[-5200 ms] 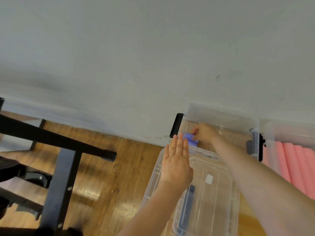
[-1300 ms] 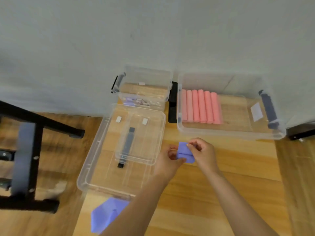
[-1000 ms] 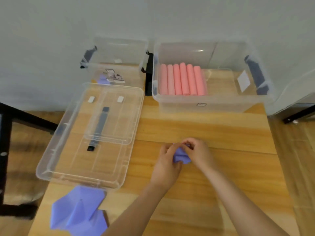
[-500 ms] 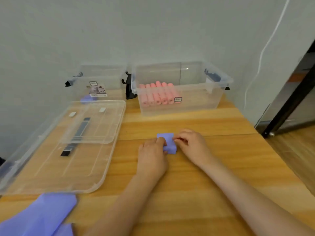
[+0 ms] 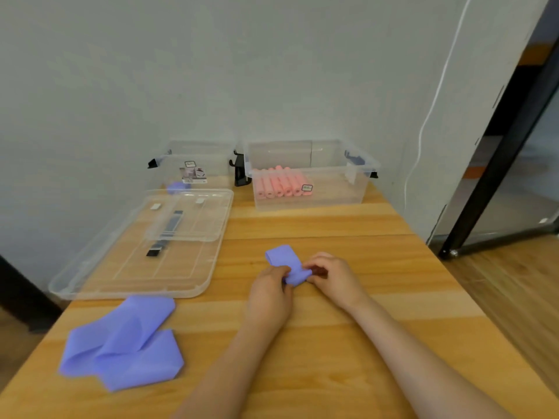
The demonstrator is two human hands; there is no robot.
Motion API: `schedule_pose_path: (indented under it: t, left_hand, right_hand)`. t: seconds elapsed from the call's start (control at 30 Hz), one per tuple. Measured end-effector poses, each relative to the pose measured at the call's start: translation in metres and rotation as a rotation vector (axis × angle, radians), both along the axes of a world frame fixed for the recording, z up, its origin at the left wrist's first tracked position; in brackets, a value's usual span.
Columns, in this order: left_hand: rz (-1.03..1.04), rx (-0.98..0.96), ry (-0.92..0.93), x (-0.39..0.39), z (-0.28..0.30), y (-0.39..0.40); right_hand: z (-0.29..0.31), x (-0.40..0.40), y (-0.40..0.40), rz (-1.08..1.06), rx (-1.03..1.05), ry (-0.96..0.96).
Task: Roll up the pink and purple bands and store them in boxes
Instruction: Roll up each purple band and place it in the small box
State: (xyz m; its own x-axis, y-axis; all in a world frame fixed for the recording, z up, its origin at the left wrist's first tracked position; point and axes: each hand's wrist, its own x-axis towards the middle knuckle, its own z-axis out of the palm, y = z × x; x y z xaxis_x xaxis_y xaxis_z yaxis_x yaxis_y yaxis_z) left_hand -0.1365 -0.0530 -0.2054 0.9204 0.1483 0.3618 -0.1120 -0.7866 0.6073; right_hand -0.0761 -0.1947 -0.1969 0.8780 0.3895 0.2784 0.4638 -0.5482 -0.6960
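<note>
Both hands meet near the middle of the wooden table (image 5: 348, 225), working on a small purple band (image 5: 286, 261). The left hand (image 5: 269, 293) curls its fingers around the near, rolled end of the band, and the right hand (image 5: 334, 275) pinches the same roll from the 3 o'clock side. The unrolled tail of the band lies flat on the table, pointing toward 11 o'clock from the hands.

At about 8 o'clock from the hands, near the table's front left edge, loose purple bands (image 5: 124, 343) lie in an overlapping, unrolled heap. Just beyond that heap, at 10 o'clock from the hands, two clear lids (image 5: 145, 246) rest stacked, the smaller one on top of the larger, with a dark strip visible through them.

Against the wall at 12 o'clock stands the larger clear box (image 5: 311, 176), holding a row of pink rolls (image 5: 279, 184) packed side by side in its left half. Just beside it, at 11 o'clock, stands the smaller clear box (image 5: 193, 167) with a label on its front wall; one purple roll (image 5: 177, 186) shows in its near left corner. A black clip sits between the two boxes.

A white cable (image 5: 435, 95) runs down the wall at 2 o'clock, next to a dark door frame (image 5: 508, 128).
</note>
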Motion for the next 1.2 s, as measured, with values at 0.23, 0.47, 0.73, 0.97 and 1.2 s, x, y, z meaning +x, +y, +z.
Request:
schedule_pose_path:
  t: [0.23,0.47,0.73,0.97,1.2]
  left_hand:
    - [-0.066,-0.034,0.025,0.001,0.000,-0.002]
    - [0.006,0.018,0.009,0.001,-0.002,-0.004]
    - [0.091,0.363,-0.060,0.000,0.000,-0.004]
    - [0.093,0.322,-0.074,0.004,-0.003,-0.002]
    - [0.023,0.269,-0.061,0.005,-0.003,0.000]
  right_hand:
    - [-0.006,-0.003,-0.010,0.021,0.052,0.060]
    - [-0.003,0.011,-0.009,0.078,-0.005,0.114]
    - [-0.010,0.011,0.000,0.064,-0.034,-0.094]
    - [-0.013,0.007,0.001,0.128,-0.122,-0.203]
    - [-0.013,0.012,0.008,0.131,-0.146,-0.177]
